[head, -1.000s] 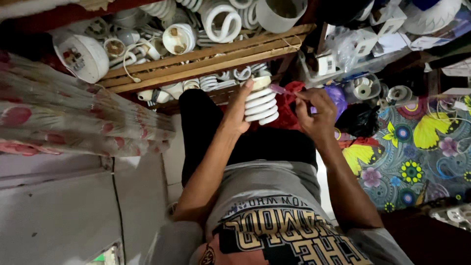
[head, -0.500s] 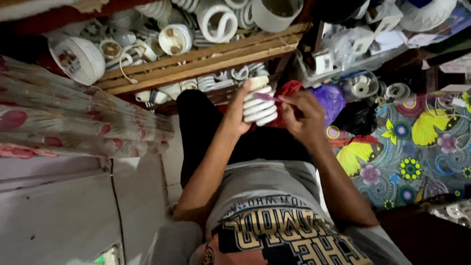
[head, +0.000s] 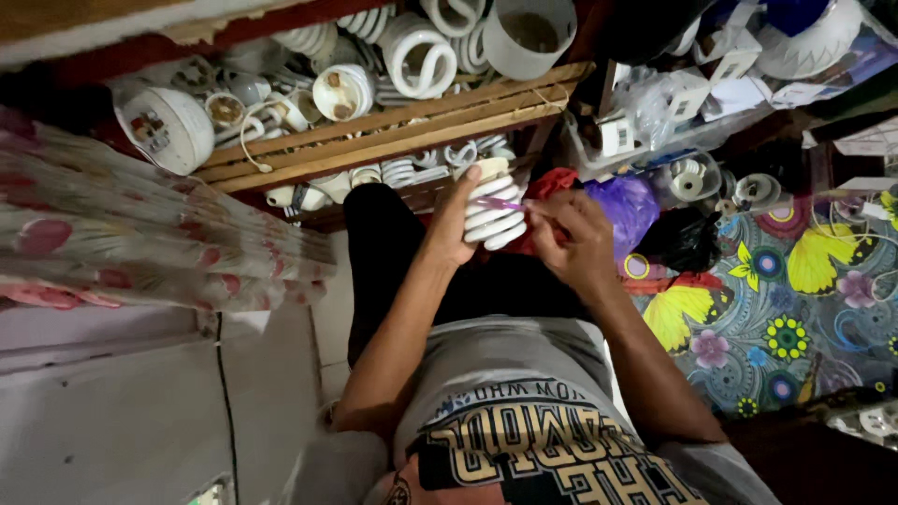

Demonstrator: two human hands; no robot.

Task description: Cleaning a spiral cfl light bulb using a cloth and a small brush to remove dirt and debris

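Fingers (head: 465, 192) of the left hand (head: 456, 224) are clamped round a white spiral lamp (head: 493, 208), held above the lap, just below the wooden shelf (head: 393, 136); the right hand (head: 572, 234) pinches a thin purple tool (head: 500, 202) against its coils. Since a second ago the right hand has closed in on the lamp, so work on it is under way. Floral cloth (head: 140, 252) lies left, patterned mat (head: 795, 299) right, more spiral lamps (head: 416, 58) on the shelf

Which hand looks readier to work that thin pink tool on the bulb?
Probably the right hand: it pinches the thin pink tool against the white spiral glass bulb, which the left hand grips.
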